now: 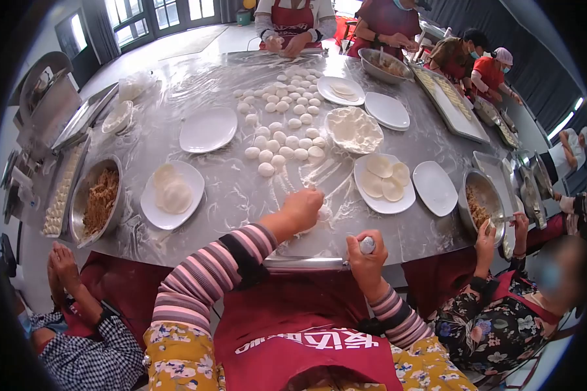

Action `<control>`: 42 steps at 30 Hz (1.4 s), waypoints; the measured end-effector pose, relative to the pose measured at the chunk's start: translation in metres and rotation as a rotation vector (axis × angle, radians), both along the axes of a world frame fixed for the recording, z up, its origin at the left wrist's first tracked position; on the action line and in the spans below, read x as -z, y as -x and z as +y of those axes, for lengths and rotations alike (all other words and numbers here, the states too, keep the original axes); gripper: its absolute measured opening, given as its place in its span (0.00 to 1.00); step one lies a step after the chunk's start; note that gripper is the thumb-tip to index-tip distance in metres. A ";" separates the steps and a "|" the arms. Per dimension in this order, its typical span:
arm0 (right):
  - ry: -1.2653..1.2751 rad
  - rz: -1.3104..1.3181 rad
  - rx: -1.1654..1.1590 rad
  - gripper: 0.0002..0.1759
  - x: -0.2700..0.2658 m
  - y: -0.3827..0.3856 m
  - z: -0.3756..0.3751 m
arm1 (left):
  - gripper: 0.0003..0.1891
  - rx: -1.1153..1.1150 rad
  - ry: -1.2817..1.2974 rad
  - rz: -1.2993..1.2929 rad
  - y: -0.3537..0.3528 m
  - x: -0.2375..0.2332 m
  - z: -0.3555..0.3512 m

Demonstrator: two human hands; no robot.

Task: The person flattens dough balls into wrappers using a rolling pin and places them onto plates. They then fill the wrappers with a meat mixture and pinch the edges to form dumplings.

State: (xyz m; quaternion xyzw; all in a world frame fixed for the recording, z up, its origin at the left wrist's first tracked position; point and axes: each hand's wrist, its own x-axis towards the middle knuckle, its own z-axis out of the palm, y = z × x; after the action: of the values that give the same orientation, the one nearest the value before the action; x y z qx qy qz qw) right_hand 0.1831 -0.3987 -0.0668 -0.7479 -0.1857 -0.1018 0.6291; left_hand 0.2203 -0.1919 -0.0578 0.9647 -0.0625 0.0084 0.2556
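Note:
My left hand (302, 210) is closed low over the floury metal table, beside a bit of white dough (324, 212); what its fingers hold, if anything, is hidden. Wrapped round the handle of a metal rolling pin (306, 262) is my right hand (368, 253), at the table's near edge. The pin lies level, pointing left. Beyond my hands are many small dough balls (278, 146). A bowl of flour (354, 130) stands behind them to the right. Flat round wrappers (383, 177) lie on a white plate (407, 201) to the right, and more wrappers (173, 189) on a plate at left.
Bowls of filling (102, 199) (481, 201) stand at both sides. Empty white plates (209, 130) (435, 188) and trays of dumplings (64, 189) (447, 98) are around the table. Co-workers sit close at left and right; others work across the table.

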 end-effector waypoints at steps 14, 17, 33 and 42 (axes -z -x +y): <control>0.037 -0.045 -0.006 0.13 0.005 -0.001 -0.003 | 0.07 0.053 0.344 0.279 0.041 -0.015 0.000; 0.085 -0.126 -0.028 0.13 -0.012 -0.013 0.007 | 0.08 -0.013 0.310 0.283 0.057 -0.007 0.010; 0.223 -0.432 0.157 0.11 -0.006 -0.054 0.045 | 0.09 -0.038 0.197 0.216 0.047 -0.009 0.004; 0.224 -0.401 0.112 0.13 0.011 -0.027 0.016 | 0.04 -0.070 0.310 0.093 0.053 0.012 0.014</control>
State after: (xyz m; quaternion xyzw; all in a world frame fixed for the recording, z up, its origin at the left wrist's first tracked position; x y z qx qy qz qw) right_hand 0.2098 -0.3830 -0.0778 -0.7871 -0.2752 -0.2620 0.4860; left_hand 0.1677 -0.1774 -0.0694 0.9147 -0.0150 -0.0179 0.4034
